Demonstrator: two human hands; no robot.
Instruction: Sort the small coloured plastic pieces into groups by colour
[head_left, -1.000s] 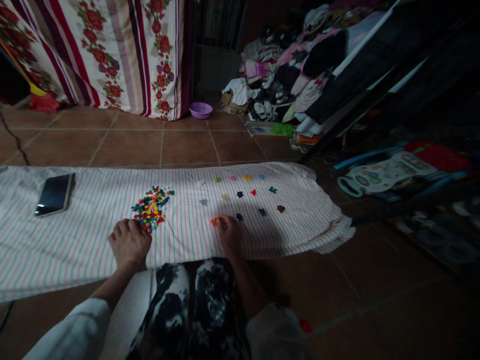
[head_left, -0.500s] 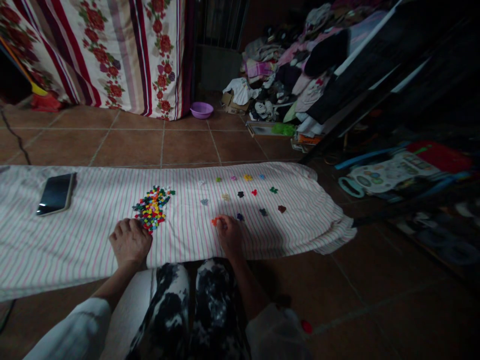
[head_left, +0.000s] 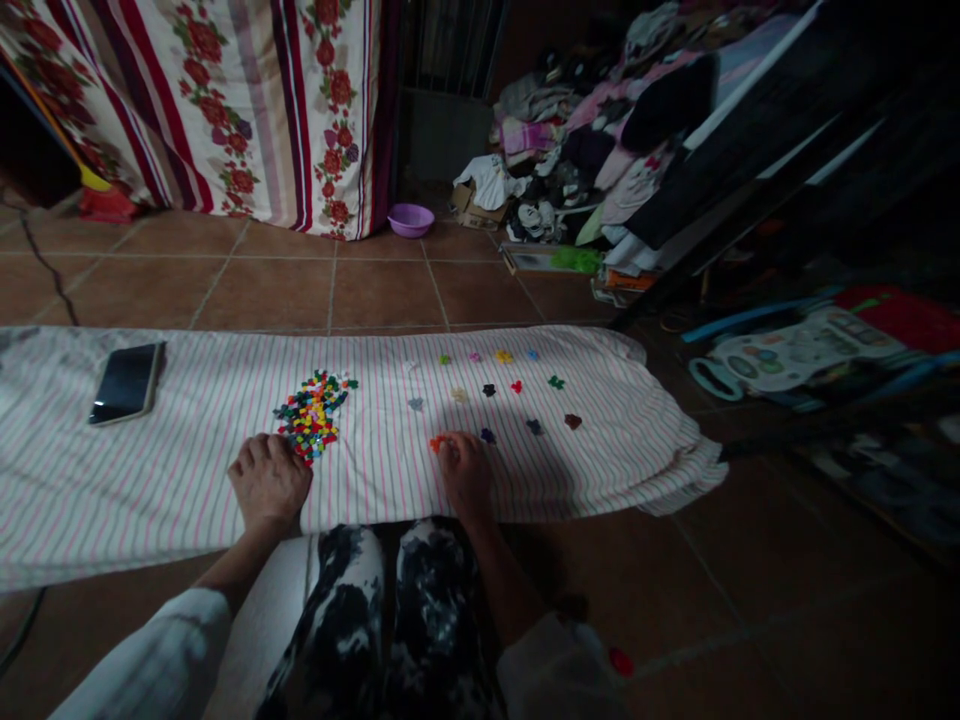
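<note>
My left hand (head_left: 270,482) lies palm down on the striped cloth, fingers a little bent and apart, beside the near edge of a heap of small coloured plastic pieces (head_left: 311,412). To the right, my right hand (head_left: 465,470) has its fingertips pinched together right at a small group of orange pieces (head_left: 436,444). Whatever sits between those fingertips is hidden. Small single-colour groups lie around it: dark blue pieces (head_left: 488,437), grey-blue pieces (head_left: 534,427), brown pieces (head_left: 573,422), black pieces (head_left: 489,390), beige pieces (head_left: 459,396) and grey pieces (head_left: 415,404).
The striped cloth (head_left: 202,440) covers a long table. A phone (head_left: 126,383) lies at its left. Farther back are red pieces (head_left: 517,387), green pieces (head_left: 556,382) and yellow pieces (head_left: 503,356). Beyond, a purple basin (head_left: 410,220) stands on the tiled floor near piled clothes.
The whole view has shifted slightly, so everything appears a little farther right. Both hands keep nearly the same places on the cloth, the right one still at the orange pieces.
</note>
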